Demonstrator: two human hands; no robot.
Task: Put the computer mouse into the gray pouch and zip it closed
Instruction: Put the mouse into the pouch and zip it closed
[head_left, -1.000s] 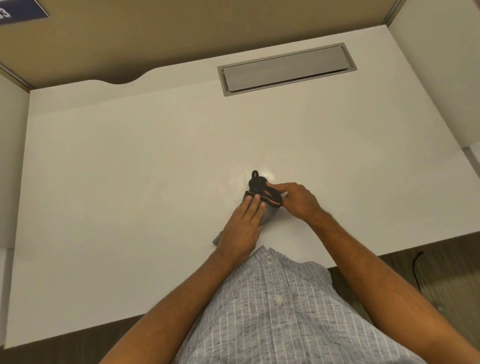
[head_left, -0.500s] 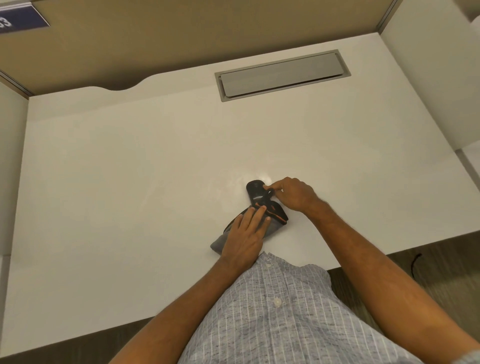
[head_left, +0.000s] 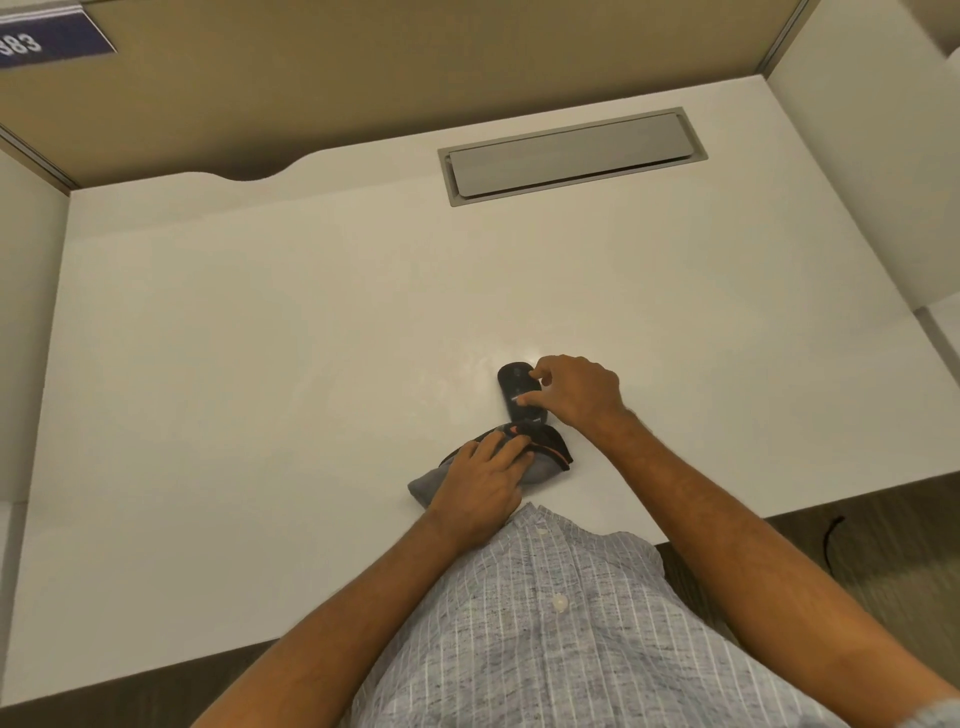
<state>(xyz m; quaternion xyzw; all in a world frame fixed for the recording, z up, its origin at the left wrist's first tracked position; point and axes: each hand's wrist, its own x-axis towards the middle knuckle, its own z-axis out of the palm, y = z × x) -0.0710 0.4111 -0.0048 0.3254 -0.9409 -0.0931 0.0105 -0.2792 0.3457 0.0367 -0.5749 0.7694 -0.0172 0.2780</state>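
Note:
A black computer mouse (head_left: 515, 391) lies on the white desk (head_left: 260, 364), just beyond the mouth of the gray pouch (head_left: 543, 467). The pouch lies flat near the desk's front edge, its dark mouth with an orange zipper line facing the mouse. My right hand (head_left: 576, 395) grips the mouse from its right side with thumb and fingers. My left hand (head_left: 483, 480) presses flat on the pouch, fingers at its open mouth, and covers most of it. The mouse's near end sits at the pouch opening.
A gray metal cable hatch (head_left: 571, 153) is set into the desk at the back right. Beige partition walls (head_left: 415, 62) enclose the desk at the back and sides. A dark cable (head_left: 831, 540) lies on the floor at the right.
The mouse, earlier bunched at the pouch mouth, now lies farther from the pouch with my right hand on it. My left hand has slid nearer with the pouch.

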